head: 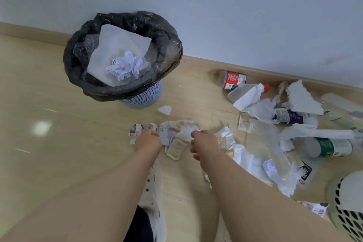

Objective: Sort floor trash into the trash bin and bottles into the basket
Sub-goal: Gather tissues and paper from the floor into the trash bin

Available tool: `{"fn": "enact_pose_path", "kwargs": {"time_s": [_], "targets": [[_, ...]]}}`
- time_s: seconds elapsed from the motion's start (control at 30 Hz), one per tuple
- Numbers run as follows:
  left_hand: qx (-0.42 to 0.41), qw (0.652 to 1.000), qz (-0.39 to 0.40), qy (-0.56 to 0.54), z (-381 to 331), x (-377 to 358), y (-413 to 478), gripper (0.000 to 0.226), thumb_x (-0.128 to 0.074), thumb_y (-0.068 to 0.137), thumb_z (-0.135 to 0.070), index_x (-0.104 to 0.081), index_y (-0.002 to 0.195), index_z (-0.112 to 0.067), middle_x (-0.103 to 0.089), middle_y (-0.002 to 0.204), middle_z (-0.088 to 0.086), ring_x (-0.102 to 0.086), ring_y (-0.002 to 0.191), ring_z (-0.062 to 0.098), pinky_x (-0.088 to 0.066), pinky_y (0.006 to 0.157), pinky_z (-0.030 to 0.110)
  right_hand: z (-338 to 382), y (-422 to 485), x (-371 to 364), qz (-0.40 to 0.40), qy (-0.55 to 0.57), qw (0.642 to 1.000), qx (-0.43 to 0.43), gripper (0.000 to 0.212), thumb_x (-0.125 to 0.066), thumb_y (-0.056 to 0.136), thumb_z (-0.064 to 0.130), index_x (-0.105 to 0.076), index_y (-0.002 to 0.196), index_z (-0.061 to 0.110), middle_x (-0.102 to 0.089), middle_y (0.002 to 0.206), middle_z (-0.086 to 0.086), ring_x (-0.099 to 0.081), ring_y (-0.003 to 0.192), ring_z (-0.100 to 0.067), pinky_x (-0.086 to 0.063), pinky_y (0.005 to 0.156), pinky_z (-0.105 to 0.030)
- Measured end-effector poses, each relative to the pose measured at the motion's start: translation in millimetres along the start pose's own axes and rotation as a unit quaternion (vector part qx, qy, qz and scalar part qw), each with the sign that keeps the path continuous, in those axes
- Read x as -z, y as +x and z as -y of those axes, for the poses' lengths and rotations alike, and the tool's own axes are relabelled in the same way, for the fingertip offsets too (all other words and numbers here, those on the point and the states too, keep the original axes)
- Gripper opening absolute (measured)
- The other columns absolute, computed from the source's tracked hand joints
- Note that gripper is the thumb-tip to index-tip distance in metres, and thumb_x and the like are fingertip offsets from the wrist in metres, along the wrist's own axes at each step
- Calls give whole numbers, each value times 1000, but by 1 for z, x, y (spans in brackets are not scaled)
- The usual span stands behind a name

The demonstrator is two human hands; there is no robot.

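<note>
Two hands work the near paper heap: my left hand (149, 139) grips a printed carton scrap (135, 130), my right hand's (203, 142) fingers (194, 134) pinch crumpled tissue (183, 133), likely bunching one load for the trash bin (78, 49) far left, bottles (288, 117) lying right, beyond the basket (341, 216).

The trash bin (141, 96) stands at upper left of centre, against the wall, with crumpled paper (124, 66) in it. Below it lies a tissue scrap (165, 109), then the paper scraps (182, 133) at centre, under my left hand (148, 140) and right hand (204, 141). At right, among tissues (302, 96), the first bottle (233, 80) lies by the skirting, a second bottle (288, 117) lies below it, and a third bottle (328, 147) lies lower still. The basket (341, 208) sits in the lower right corner.
</note>
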State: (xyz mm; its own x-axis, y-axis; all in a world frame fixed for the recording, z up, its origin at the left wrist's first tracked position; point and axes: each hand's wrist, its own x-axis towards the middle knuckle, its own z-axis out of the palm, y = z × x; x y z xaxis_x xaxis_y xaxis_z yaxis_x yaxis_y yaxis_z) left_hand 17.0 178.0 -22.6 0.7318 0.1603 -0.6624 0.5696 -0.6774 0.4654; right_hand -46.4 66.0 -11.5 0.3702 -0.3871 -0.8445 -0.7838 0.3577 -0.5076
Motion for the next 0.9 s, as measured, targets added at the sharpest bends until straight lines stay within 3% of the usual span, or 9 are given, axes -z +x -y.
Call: {"fn": "enact_pose_path", "kwargs": {"time_s": [0.07,0.27,0.47,0.53,0.63,0.73,0.8,0.9], "targets": [[-6,1000,-1,28,12,-6,8,42,-32,91,4,-57,121,-10,-54,127,8,-45,89,20,-38,75,27,-7,14,-7,-4,-41,999,3,14,-42,87,11,-56,85,12,-48,74,-2,-48,81,-24,-39,72,-33],[16,995,-30,97,34,-19,26,24,-44,87,-5,-57,106,-14,-45,122,11,-55,102,32,-47,83,34,-36,39,-21,7,-110,994,-5,15,-41,91,17,-52,100,15,-52,84,-1,-50,85,-22,-39,76,-31],[3,969,-83,231,45,-11,55,30,-46,93,-24,-50,123,-22,-40,133,8,-40,122,28,-34,98,38,-51,42,-28,3,-154,988,5,15,-40,88,9,-53,89,16,-54,88,0,-49,82,-19,-41,76,-32],[-11,972,-95,213,48,-5,69,37,-50,91,-23,-46,128,-22,-38,137,8,-38,124,30,-33,100,41,-51,45,-27,-4,-158,987,13,16,-40,89,10,-53,95,17,-56,95,-2,-52,85,-20,-41,74,-30],[-39,979,-54,190,59,-9,85,52,-53,87,-24,-38,137,-29,-32,145,8,-35,129,32,-34,102,43,-48,51,-25,-21,-179,983,42,28,-42,90,12,-56,114,14,-60,109,-6,-56,99,-25,-45,80,-32],[-88,966,-19,243,70,-19,93,53,-51,87,-29,-34,137,-36,-29,149,3,-27,136,25,-28,102,37,-48,54,-25,-11,-234,968,94,36,-43,87,12,-54,122,13,-58,117,-9,-55,102,-26,-45,82,-32],[-129,961,-15,244,70,-21,95,52,-54,87,-25,-38,136,-33,-34,145,4,-32,132,25,-28,101,33,-49,57,-24,8,-287,950,123,44,-45,85,14,-49,129,18,-52,126,-9,-52,112,-28,-45,88,-35],[-145,979,-30,139,63,-21,92,40,-56,89,-16,-50,128,-22,-52,125,9,-50,113,26,-37,88,29,-51,61,-19,7,-295,946,136,57,-49,86,13,-37,141,22,-42,137,-7,-45,123,-27,-42,98,-38]]}}
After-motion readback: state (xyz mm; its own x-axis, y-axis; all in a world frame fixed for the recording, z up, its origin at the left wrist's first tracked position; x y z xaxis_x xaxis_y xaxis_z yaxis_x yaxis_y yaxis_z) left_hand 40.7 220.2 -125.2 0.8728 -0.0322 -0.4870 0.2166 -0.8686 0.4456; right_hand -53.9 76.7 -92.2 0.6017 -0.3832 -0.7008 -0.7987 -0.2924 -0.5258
